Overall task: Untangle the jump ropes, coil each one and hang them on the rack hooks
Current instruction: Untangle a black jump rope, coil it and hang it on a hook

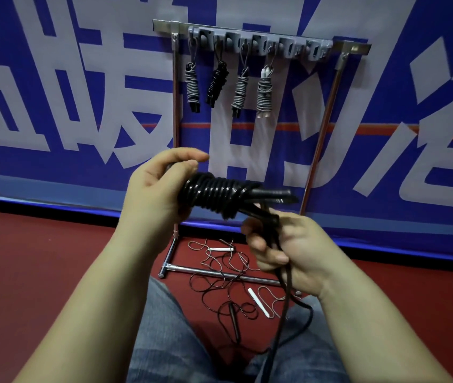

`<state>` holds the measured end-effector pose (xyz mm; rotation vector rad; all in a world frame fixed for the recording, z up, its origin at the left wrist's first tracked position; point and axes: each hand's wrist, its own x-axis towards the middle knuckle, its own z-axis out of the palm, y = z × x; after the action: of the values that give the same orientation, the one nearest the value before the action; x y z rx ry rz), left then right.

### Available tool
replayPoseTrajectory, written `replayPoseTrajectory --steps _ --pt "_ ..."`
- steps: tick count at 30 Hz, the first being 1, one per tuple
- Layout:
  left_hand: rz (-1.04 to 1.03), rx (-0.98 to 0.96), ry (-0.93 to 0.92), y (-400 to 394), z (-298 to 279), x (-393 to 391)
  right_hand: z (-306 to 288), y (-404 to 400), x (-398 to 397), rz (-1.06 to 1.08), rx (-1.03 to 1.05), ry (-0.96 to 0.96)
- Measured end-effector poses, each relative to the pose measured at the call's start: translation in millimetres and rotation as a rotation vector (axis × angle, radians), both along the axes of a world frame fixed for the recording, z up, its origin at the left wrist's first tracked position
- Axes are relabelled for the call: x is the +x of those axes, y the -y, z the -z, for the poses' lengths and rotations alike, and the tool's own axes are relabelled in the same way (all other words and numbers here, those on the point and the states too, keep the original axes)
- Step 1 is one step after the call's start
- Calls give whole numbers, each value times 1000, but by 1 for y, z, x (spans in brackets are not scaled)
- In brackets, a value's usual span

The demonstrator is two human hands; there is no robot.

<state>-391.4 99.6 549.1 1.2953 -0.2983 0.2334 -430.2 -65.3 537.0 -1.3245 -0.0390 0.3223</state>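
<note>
My left hand (155, 186) grips one end of a black jump rope coil (217, 193), wound in tight turns around its handles, which stick out to the right. My right hand (283, 247) pinches the loose black cord (282, 308) that runs down from the coil between my knees. Ahead stands the metal rack (322, 131) with a grey hook bar (261, 41). Several coiled ropes hang from its hooks: grey (192, 87), black (215, 82), grey (239, 92) and light grey (263, 92). The hooks at the right end are bare.
Tangled thin ropes (225, 275) with white handles (258, 302) and a dark handle (233, 322) lie on the red floor around the rack's base bar (192, 269). A blue banner (54, 92) covers the wall behind. My jeans-clad knees (170, 335) fill the bottom of the view.
</note>
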Motion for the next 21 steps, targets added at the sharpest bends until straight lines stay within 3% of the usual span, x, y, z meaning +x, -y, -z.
replayPoseTrajectory --steps 3,7,12,17,21 --pt "-31 -119 -84 1 3 3 5 -6 0 11 21 -36" --pt "183 -204 -207 10 1 1 6 -22 -5 -80 -39 -23" --pt "232 -260 -264 15 3 0 1 -29 -7 102 -170 93" --pt "-34 -241 -188 17 5 2 4 -31 -3 268 -307 167" --pt "-311 -96 -51 9 11 11 7 -27 -6 231 -587 321"
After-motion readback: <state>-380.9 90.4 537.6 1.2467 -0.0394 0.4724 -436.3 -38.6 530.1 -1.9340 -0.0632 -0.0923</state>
